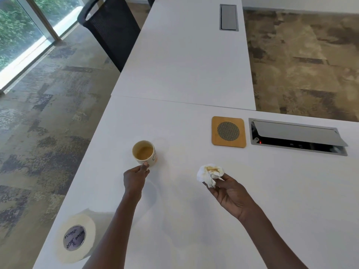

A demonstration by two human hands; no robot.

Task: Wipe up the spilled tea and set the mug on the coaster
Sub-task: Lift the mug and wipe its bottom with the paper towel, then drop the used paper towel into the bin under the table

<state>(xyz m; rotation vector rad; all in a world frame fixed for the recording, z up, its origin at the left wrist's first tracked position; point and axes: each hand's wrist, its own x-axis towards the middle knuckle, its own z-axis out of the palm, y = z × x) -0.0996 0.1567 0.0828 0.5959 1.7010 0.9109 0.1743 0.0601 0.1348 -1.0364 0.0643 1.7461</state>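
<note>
White table [174,220] in a carpeted office — mug, wad and coaster spread across it.

At far left, beyond the table edge, patterned carpet [38,113], a window [17,32] and a black mesh chair [110,30]. On the near left corner, a roll of tissue [74,238] lying on its side. Further right, left hand [135,178] at the near side of the cream mug [144,153], fingers curled where the handle would be, the handle itself hidden — mug upright on the table with tea inside. Then right hand [229,193], raised palm up, pinching a crumpled white tissue wad [210,173] stained brown. Beyond it, well apart from the mug, the square wooden coaster [228,132], bare, just beside an open cable hatch [297,136].
</note>
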